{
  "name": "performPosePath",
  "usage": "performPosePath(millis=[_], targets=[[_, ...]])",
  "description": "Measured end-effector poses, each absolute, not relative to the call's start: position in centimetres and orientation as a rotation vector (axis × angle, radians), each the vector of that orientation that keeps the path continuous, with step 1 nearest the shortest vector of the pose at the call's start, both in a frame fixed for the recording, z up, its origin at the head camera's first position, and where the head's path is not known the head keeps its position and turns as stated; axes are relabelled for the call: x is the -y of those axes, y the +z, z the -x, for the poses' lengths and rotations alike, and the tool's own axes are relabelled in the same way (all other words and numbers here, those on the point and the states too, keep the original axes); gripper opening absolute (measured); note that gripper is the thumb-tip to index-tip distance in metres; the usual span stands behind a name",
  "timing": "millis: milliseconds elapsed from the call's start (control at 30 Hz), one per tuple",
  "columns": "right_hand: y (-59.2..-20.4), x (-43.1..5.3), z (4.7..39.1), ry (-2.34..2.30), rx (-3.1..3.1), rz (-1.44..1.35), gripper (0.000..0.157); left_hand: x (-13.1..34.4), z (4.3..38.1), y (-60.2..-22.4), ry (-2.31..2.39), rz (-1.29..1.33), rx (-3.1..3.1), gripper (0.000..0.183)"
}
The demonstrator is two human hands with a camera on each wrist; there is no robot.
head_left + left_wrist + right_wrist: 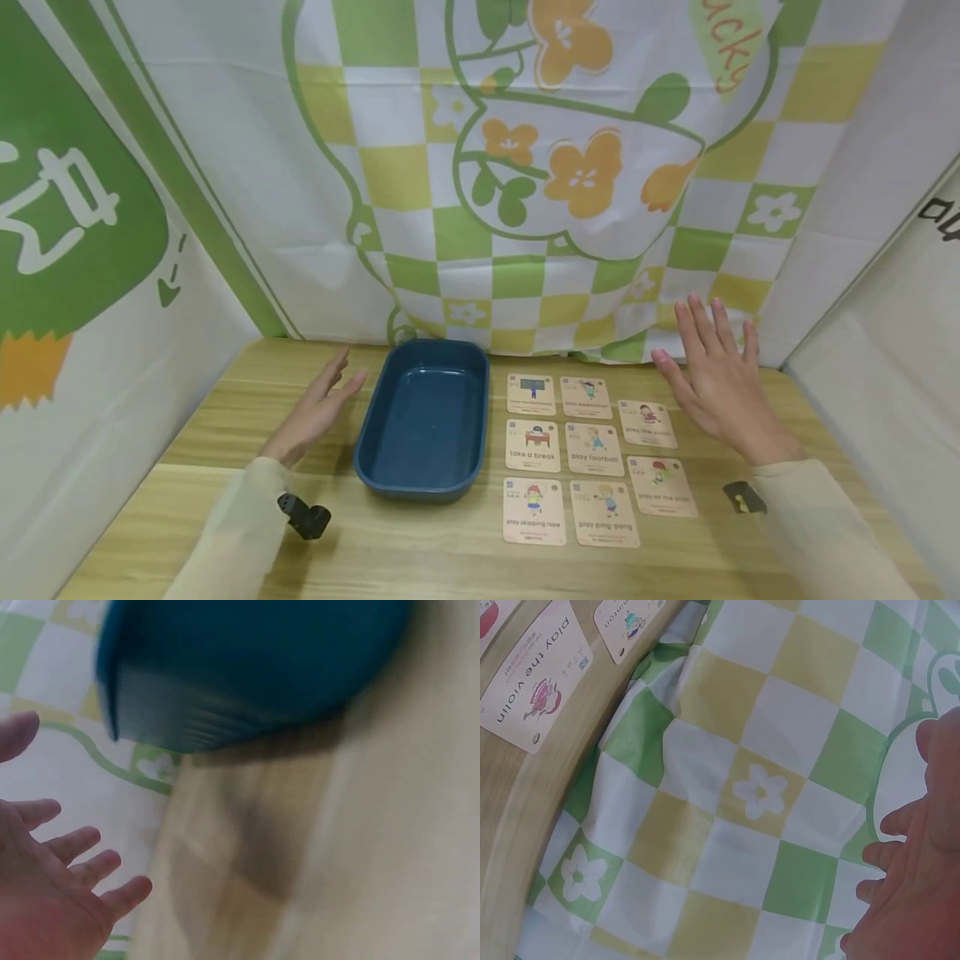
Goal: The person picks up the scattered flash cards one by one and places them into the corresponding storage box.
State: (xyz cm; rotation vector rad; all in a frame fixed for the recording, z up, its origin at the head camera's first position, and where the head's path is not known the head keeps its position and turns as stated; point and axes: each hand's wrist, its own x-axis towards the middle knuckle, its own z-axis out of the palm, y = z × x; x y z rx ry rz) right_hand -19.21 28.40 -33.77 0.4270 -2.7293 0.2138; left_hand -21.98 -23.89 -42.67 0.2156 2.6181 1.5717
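Observation:
My left hand [313, 412] is held with its fingers spread, just left of a dark blue rectangular tray [422, 492]; it holds nothing. In the left wrist view the left hand [56, 881] shows its palm and outstretched fingers, apart from the tray [255, 667]. My right hand [722, 390], fingers fanned out, is raised at the right and holds nothing. Nearest to it are the "play the violin" card [647, 424] and the "play on the slide" card [662, 486]. The right wrist view shows the right hand [915, 855] at its right edge, away from the violin card [538, 679].
Several more picture cards lie in rows right of the tray, among them "take a break" [532, 445], "play football" [595, 450] and "play ping-pong" [606, 514]. A checked cloth [517, 275] hangs along the back edge of the wooden table [427, 554].

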Motion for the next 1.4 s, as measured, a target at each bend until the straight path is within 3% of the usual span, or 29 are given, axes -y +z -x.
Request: performPosePath(millis=[300,1400], targets=[[-33.9,-28.4,19.2,0.217,2.725,-0.433,0.074,23.4,22.0,-44.8,1.753,-0.198,-2.422,0.075],[-34.3,-28.3,19.0,0.246,2.722,-0.449,0.074,21.8,23.0,-46.9,2.019,-0.251,-2.176,0.059]])
